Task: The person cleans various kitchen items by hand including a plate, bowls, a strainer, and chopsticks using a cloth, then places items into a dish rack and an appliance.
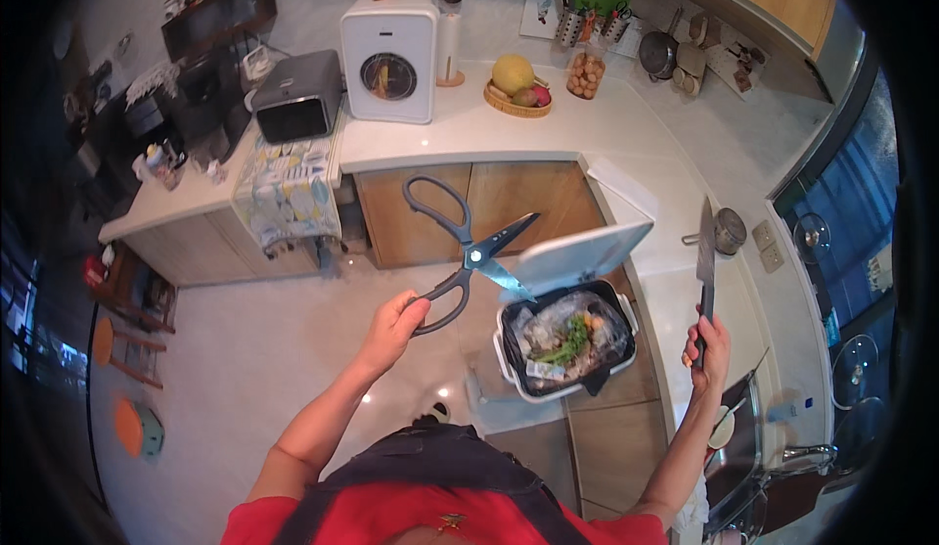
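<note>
My left hand point(394, 331) grips one handle loop of a pair of kitchen scissors point(473, 255). The grey handles are spread and the steel blades stand apart, pointing to the right. In my right hand point(706, 347) is a kitchen knife point(706, 251), held by its dark handle with the blade upward, beside the counter on the right. Between my arms stands a white waste bin point(502, 358) with its lid point(579, 248) raised. A dark liner holds food scraps, green leaves and clear plastic point(565, 336). The scissor tips overlap the lid's near left edge in the view.
A small pot point(729, 231) stands on the right counter point(660, 178), ahead of the sink point(733, 446). At the back are a fruit basket point(519, 108), a jar of eggs point(585, 75), a white appliance point(389, 24) and a grey oven point(299, 97). Stools point(139, 427) stand at left.
</note>
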`<action>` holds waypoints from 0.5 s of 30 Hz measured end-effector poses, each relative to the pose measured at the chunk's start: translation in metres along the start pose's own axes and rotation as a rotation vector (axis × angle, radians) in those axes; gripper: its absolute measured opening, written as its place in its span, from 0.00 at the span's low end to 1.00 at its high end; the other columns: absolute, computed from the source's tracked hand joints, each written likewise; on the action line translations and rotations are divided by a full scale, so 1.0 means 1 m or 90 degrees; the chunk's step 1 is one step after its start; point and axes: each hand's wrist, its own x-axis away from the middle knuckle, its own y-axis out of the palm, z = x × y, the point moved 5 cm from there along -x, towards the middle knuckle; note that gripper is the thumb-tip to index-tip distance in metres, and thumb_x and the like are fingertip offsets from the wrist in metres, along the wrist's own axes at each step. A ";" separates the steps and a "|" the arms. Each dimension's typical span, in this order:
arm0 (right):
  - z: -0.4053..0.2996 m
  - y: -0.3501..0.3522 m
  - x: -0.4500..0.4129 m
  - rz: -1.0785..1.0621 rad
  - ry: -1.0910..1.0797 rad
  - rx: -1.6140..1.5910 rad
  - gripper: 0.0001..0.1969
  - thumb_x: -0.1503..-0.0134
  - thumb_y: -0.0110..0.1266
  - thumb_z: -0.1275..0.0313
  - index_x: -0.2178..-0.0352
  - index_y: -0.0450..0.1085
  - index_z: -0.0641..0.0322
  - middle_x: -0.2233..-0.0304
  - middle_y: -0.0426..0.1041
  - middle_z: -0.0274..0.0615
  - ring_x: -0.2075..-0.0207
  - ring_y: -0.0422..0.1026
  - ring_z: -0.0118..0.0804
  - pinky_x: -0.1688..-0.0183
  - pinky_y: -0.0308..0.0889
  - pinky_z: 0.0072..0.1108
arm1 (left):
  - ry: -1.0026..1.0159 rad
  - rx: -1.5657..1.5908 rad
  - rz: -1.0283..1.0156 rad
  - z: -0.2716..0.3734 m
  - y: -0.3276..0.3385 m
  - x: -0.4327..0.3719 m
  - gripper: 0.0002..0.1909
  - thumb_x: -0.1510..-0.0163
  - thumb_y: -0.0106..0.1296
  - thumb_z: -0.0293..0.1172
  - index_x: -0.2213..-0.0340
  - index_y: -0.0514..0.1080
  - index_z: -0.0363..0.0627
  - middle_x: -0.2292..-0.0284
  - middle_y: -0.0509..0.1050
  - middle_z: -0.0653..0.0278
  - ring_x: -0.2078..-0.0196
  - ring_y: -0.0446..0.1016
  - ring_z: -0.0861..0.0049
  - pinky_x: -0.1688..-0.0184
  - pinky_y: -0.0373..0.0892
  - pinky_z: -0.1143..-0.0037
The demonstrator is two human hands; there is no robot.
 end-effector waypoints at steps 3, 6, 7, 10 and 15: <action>-0.032 0.087 -0.033 -0.084 -0.025 0.043 0.17 0.48 0.46 0.70 0.57 0.58 0.67 0.84 0.61 0.34 0.92 0.57 0.20 0.92 0.53 0.12 | -0.020 0.058 -0.001 -0.009 -0.020 -0.061 0.15 0.46 0.42 0.37 0.83 0.59 0.45 0.84 0.57 0.75 0.80 0.53 0.90 0.79 0.51 0.85; -0.053 0.158 -0.066 -0.224 -0.032 0.034 0.19 0.49 0.48 0.71 0.57 0.58 0.70 0.84 0.62 0.36 0.92 0.57 0.20 0.92 0.55 0.11 | -0.027 0.122 -0.008 -0.022 -0.029 -0.116 0.15 0.46 0.42 0.37 0.82 0.60 0.45 0.84 0.58 0.76 0.80 0.53 0.90 0.79 0.51 0.85; -0.057 0.176 -0.076 -0.222 -0.038 0.037 0.19 0.49 0.48 0.71 0.57 0.58 0.70 0.84 0.62 0.36 0.92 0.57 0.20 0.92 0.55 0.11 | -0.027 0.153 -0.019 -0.025 -0.033 -0.136 0.14 0.46 0.42 0.37 0.82 0.60 0.45 0.84 0.58 0.76 0.80 0.54 0.90 0.79 0.52 0.85; -0.059 0.228 -0.110 -0.273 -0.026 0.097 0.24 0.54 0.55 0.69 0.57 0.57 0.72 0.86 0.62 0.37 0.94 0.59 0.21 0.94 0.55 0.13 | 0.077 0.017 -0.010 -0.030 -0.052 -0.205 0.14 0.47 0.42 0.37 0.82 0.61 0.43 0.84 0.60 0.75 0.80 0.55 0.90 0.78 0.53 0.85; -0.065 0.293 -0.192 -0.207 -0.086 0.159 0.22 0.53 0.52 0.72 0.57 0.59 0.71 0.86 0.62 0.35 0.93 0.58 0.20 0.92 0.55 0.12 | 0.072 0.129 -0.087 -0.029 -0.093 -0.363 0.13 0.47 0.41 0.38 0.81 0.61 0.46 0.84 0.59 0.74 0.83 0.53 0.90 0.81 0.51 0.85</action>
